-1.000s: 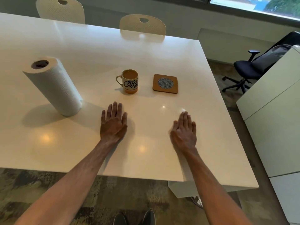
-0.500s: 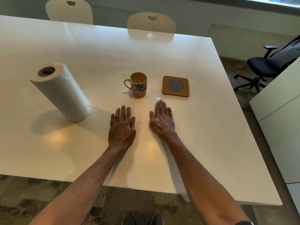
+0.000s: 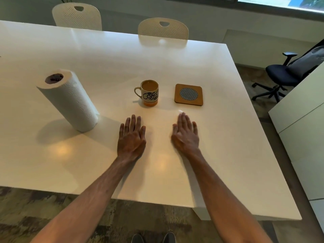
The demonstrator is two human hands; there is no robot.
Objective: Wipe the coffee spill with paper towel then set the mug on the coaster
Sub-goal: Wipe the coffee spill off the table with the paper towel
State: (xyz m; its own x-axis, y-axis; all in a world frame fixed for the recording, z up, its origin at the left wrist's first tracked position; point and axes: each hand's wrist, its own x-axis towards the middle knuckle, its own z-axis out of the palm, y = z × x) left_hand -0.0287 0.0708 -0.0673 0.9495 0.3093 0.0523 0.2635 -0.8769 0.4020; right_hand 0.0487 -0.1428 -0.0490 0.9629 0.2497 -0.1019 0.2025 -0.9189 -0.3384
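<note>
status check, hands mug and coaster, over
Left hand and right hand both flat on table, empty. Mug full, left of coaster, not on it. Paper towel roll untouched. Path clear.

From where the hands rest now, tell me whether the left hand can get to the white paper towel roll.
Probably yes. The left hand lies flat and empty on the white table, with the white paper towel roll standing just to its left. Only bare tabletop lies between them.

Coffee-filled mug (image 3: pixel 149 93) stands between upright paper towel roll (image 3: pixel 70 100) and cork coaster (image 3: pixel 188 94).
</note>
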